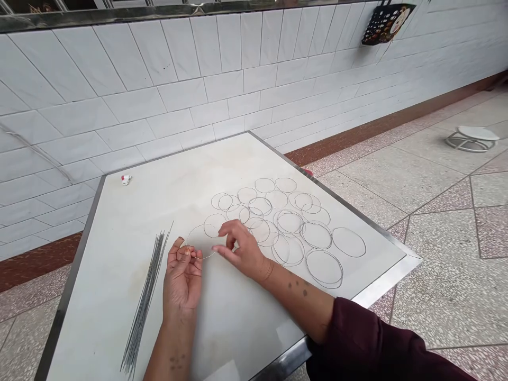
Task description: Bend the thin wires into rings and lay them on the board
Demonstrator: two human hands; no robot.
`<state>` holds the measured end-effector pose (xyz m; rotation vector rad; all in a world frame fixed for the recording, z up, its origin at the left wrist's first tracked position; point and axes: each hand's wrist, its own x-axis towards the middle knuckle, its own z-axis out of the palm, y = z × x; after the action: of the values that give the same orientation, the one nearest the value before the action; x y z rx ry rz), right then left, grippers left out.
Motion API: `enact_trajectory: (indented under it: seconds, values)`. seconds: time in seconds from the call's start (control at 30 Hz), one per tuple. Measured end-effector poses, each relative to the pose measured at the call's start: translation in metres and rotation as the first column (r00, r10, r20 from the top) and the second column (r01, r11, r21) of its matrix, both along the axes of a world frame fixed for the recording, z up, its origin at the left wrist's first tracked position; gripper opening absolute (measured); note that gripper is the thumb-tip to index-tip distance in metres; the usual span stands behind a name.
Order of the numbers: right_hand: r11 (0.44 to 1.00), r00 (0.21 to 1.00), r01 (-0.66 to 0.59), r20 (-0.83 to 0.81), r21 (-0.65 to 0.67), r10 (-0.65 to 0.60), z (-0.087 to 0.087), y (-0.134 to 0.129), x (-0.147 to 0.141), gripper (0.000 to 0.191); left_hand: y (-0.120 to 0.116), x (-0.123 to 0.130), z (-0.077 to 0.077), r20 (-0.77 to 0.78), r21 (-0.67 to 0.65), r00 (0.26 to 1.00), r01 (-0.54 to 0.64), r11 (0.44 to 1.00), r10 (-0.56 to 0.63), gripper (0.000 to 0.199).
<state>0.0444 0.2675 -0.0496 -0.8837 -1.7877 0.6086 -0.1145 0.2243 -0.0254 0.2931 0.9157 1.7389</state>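
Observation:
A thin wire bent into a round loop (206, 257) is pinched between the thumb and fingers of my left hand (184, 270), palm turned up. To its right, my right hand (242, 248) has its thumb and forefinger apart, with the thumb tip close to the loop's right side. Whether the thumb touches the wire is hard to tell. Left of my left hand lies a bundle of straight wires (145, 307). Many wire rings (324, 268) are spread over the table right of and beyond my right hand, several overlapping.
The white table (166, 185) has a metal edge and stands against a white tiled wall (178, 95). A small red-and-white object (126, 180) sits at its far left corner. A black basket (387, 24) hangs on the wall. A low round stool (472, 138) stands on the floor at right.

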Motion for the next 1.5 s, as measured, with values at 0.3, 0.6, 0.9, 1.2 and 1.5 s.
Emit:
enact_trajectory:
  seconds: [0.3, 0.6, 0.9, 1.2, 1.5]
  values:
    - [0.981, 0.990, 0.100, -0.083, -0.167, -0.115, 0.001, 0.015, 0.004, 0.016, 0.000, 0.002, 0.003, -0.278, -0.159, 0.934, 0.187, 0.970, -0.225, 0.046]
    - [0.973, 0.967, -0.210, 0.168, 0.097, 0.192, 0.003, 0.019, 0.008, 0.010, 0.001, -0.006, 0.009, -0.366, -0.258, 0.813, 0.380, 0.888, -0.454, 0.058]
    - [0.953, 0.947, -0.283, 0.190, 0.109, 0.260, 0.001, 0.017, 0.008, 0.012, -0.003, -0.004, 0.014, -0.307, -0.262, 0.799, 0.452, 0.853, -0.518, 0.058]
    - [0.987, 0.927, -0.159, 0.347, 0.020, 0.143, -0.005, 0.022, 0.012, 0.014, 0.003, -0.001, 0.004, -0.728, -0.303, 0.565, 0.241, 0.922, -0.388, 0.050]
    - [0.999, 0.844, -0.021, 0.536, 0.026, 0.004, -0.014, 0.023, 0.005, 0.013, 0.009, 0.009, -0.004, -0.938, -0.328, 0.101, 0.052, 0.943, -0.332, 0.039]
